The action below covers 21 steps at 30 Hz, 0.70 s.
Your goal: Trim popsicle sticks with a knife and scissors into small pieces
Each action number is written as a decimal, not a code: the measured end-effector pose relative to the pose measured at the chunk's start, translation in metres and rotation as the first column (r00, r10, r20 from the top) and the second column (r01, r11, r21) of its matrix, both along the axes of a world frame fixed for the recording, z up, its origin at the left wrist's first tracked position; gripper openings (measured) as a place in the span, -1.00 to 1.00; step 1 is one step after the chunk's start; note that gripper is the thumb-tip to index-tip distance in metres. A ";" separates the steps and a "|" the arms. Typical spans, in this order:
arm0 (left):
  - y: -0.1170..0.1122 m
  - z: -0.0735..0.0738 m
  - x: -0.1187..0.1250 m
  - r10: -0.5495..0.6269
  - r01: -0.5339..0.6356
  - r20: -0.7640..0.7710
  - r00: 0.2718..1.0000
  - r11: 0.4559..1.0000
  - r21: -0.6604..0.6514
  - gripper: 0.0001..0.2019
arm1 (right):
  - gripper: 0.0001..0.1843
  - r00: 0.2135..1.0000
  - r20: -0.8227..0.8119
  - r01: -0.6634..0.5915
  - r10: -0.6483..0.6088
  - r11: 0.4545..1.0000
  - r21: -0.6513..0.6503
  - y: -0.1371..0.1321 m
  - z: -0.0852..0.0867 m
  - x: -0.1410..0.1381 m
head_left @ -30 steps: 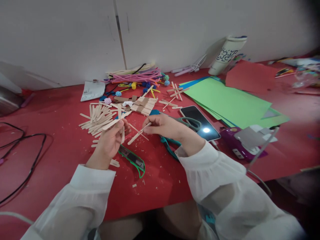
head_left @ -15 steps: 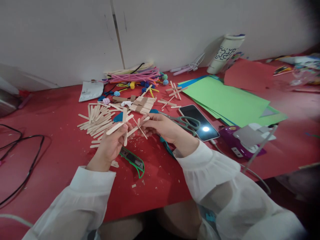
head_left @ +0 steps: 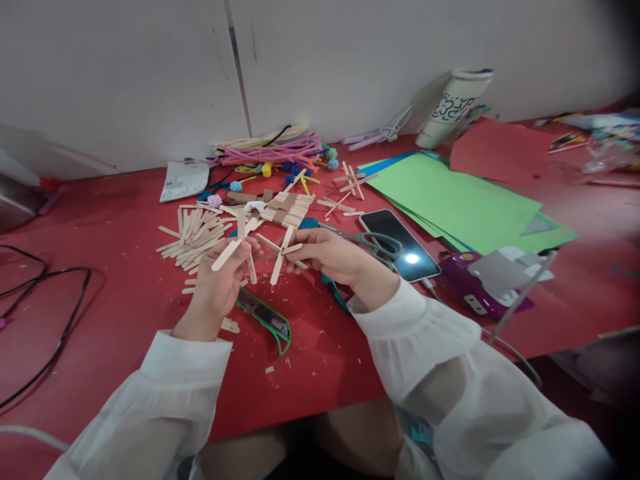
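Note:
Over the red table point(head_left: 115, 220) my left hand point(head_left: 217, 283) is closed on a cross of wooden craft sticks point(head_left: 235, 250). A second stick cross point(head_left: 281, 252) is pinched in the fingers of my right hand point(head_left: 330, 253). The two crosses sit side by side, a little apart, just above the table. A heap of loose craft sticks point(head_left: 197, 235) lies behind my left hand. Glued stick panels point(head_left: 287, 208) rest behind both hands.
A green utility knife point(head_left: 265, 318) lies below my hands. Scissors point(head_left: 373, 243) and a phone point(head_left: 400, 245) sit to the right, then green paper sheets point(head_left: 450, 200) and a purple glue gun point(head_left: 475, 283). Pipe cleaners point(head_left: 273, 152) lie by the wall. Black cables point(head_left: 45, 313) run at left.
My right hand has turned its sticks from a single slanted stick view into an upright cross and brought it closer to the left hand's cross. The left hand stayed nearly still.

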<state>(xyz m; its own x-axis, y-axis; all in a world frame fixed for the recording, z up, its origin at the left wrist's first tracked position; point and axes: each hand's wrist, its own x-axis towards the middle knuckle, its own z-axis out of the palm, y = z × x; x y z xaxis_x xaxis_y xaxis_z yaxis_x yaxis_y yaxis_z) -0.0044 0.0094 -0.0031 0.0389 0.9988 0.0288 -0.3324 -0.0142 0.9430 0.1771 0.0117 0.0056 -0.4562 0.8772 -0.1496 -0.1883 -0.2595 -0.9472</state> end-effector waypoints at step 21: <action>0.006 -0.008 0.001 0.238 -0.214 -0.078 0.968 0.949 0.229 -0.95 | -0.93 0.996 0.053 0.073 -0.067 0.991 -0.109 0.000 0.003 -0.001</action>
<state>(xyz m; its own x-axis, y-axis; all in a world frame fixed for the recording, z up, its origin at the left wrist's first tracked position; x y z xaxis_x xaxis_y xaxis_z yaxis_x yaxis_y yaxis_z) -0.0036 0.0153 -0.0111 -0.1728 0.9517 0.2538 -0.1971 -0.2858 0.9378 0.1760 0.0114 0.0089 -0.3839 0.8836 -0.2682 -0.1632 -0.3508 -0.9221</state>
